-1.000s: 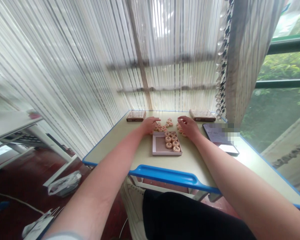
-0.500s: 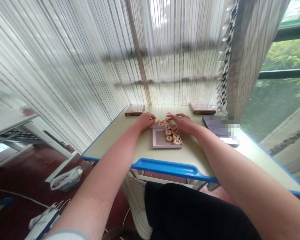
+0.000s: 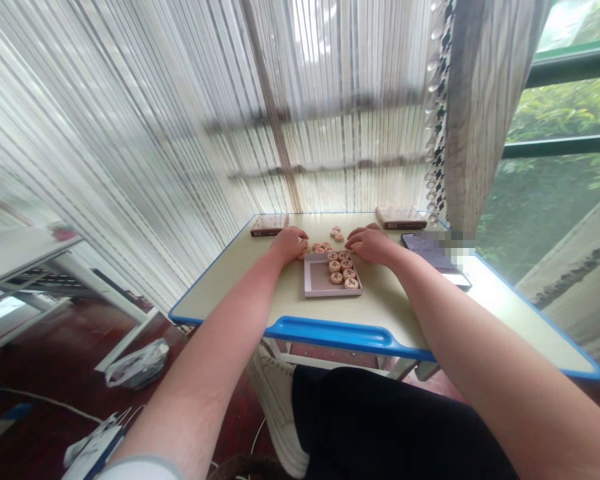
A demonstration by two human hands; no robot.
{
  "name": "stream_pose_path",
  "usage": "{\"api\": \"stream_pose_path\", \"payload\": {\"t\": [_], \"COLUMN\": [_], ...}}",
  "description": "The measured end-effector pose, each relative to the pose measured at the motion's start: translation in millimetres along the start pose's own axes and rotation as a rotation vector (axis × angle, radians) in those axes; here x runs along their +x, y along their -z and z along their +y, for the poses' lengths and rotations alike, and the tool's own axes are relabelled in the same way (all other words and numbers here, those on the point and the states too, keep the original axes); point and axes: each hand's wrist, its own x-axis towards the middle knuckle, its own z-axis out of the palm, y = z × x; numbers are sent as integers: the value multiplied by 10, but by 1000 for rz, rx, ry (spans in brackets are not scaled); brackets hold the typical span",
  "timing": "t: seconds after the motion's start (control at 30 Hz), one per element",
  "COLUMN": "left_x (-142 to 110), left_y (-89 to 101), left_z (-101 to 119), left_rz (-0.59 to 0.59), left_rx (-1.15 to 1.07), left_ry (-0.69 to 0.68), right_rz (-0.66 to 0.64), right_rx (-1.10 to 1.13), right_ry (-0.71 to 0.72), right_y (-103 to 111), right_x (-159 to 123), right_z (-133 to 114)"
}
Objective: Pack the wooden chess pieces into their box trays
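A shallow open box (image 3: 309, 291) stands on the table, its right part holding several round wooden Chinese chess pieces (image 3: 349, 273) in two columns. The left part of the box shows its bare floor. My left hand (image 3: 289, 245) is curled over chess pieces beyond the box's far left corner, its fingertips against them. By the far right corner, my right hand (image 3: 370, 244) has its fingers bent together; whatever lies between them is hidden. Loose chess pieces with red characters (image 3: 322, 247) lie between my hands, and a small group of pieces (image 3: 337, 234) sits farther back.
Flat boxes stand at the back, one on the left (image 3: 270, 224) and one on the right (image 3: 401, 217). A phone (image 3: 433, 259) lies right of my right hand. The table (image 3: 220, 280) has a blue rim and a blue front tray groove (image 3: 333, 331). Behind it hangs a striped curtain (image 3: 330, 160).
My right hand has drawn back from the far group of pieces toward the box's far right corner, and its fingers are more bent. My left hand stays by its pieces. The view shifted slightly.
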Motion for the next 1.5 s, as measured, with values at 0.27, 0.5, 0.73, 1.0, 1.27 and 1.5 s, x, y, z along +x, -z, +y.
{"api": "stream_pose_path", "payload": {"t": [0.27,0.5,0.73,1.0,1.27,1.5], "left_x": [22,-13,-14,-8,-11,-19], "left_y": [-16,47,46,36,52,57], "left_z": [51,92,68,60,75,89], "left_rz": [172,256,271,262,244,213], "left_rx": [-81,-134,-121,-114,-92,-67], "left_ry": [-19,-44,-56,-73,-79,-79], "right_rz": [-193,-114,-282,-364,-392,-399], "right_rx": [-208,-175,-4,-76,-73,-81], "right_ry": [-117,-90,95,230,237,222], "right_y": [101,182,429,430,282,328], "right_x": [-82,-63,-222,-343,-328,-346], "right_z": [-119,-157,-646,-844,-735,-791]}}
